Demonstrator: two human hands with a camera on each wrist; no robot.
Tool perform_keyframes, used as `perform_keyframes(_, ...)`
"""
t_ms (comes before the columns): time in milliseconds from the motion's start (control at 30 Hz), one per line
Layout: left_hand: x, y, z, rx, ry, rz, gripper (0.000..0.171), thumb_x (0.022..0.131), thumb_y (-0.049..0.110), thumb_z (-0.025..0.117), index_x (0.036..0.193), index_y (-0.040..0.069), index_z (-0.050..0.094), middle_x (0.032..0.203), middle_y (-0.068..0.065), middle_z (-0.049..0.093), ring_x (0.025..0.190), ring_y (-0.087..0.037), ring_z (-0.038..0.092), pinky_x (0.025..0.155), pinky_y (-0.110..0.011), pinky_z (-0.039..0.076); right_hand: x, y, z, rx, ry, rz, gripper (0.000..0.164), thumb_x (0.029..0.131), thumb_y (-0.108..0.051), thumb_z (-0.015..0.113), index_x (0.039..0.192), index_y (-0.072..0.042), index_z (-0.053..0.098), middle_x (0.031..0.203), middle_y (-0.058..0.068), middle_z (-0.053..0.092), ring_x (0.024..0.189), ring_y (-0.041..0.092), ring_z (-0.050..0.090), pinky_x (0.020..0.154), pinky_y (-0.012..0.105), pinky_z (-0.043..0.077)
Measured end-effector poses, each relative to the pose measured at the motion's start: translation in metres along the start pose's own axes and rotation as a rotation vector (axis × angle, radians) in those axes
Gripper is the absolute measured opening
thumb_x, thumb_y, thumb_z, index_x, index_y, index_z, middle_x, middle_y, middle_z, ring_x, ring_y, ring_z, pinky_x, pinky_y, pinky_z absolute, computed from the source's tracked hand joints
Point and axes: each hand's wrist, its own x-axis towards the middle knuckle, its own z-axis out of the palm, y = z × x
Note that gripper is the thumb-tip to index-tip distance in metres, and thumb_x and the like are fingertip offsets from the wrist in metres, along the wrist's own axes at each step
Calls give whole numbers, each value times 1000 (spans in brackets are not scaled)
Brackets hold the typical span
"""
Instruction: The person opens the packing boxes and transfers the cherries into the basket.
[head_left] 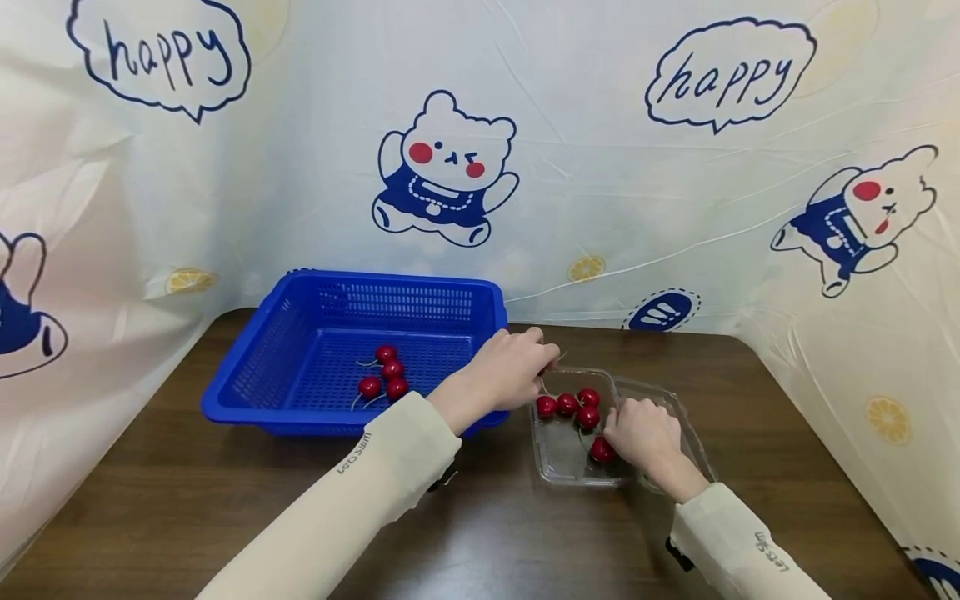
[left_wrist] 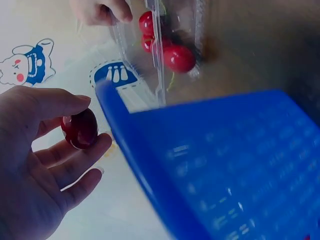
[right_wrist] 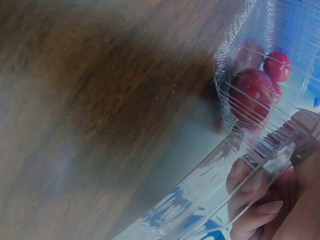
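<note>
Head view: gripping the clear container (head_left: 562,460) at right with curled fingers of the right hand (head_left: 647,433); showing five cherries (head_left: 588,417) inside. Pinching one cherry (left_wrist: 80,128) between thumb and fingers of the left hand (head_left: 504,368), near the container's far left corner. Showing four cherries (head_left: 392,369) in the blue basket (head_left: 292,415), left.

"happy" in two backdrop bubbles (head_left: 731,75); "Let's Slim" on both sleeves (head_left: 375,467); "!!!" on blue oval (head_left: 662,311).
</note>
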Motion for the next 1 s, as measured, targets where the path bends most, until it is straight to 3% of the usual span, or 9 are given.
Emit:
perform_keyframes(200,-8,-16,-9,0,13,-19,15,89,9,60,100,13,69,94,-8,67,76,-21,60,71,-38,53,1,-1,0,-10,-5,-1,44,91,-24,52,49,-10,49,53,12,56,48,29,52,39,41,44)
perform_keyframes(533,-16,-36,-12,-25,-10,-93,19,88,13,65,106,13,70,105,-11,69,85,-23,64,86,-43,55,-1,0,1,-6,-23,12,44,91,-24,52,49,-10,50,56,13,59,51,30,54,40,43,46)
perform_keyframes(1000,-32,-59,-24,-27,4,-143,17,88,8,64,104,9,69,101,-12,66,76,-25,57,77,-42,55,0,-1,-1,2,-26,9,44,91,-24,52,50,-9,50,51,10,53,47,27,50,38,38,43)
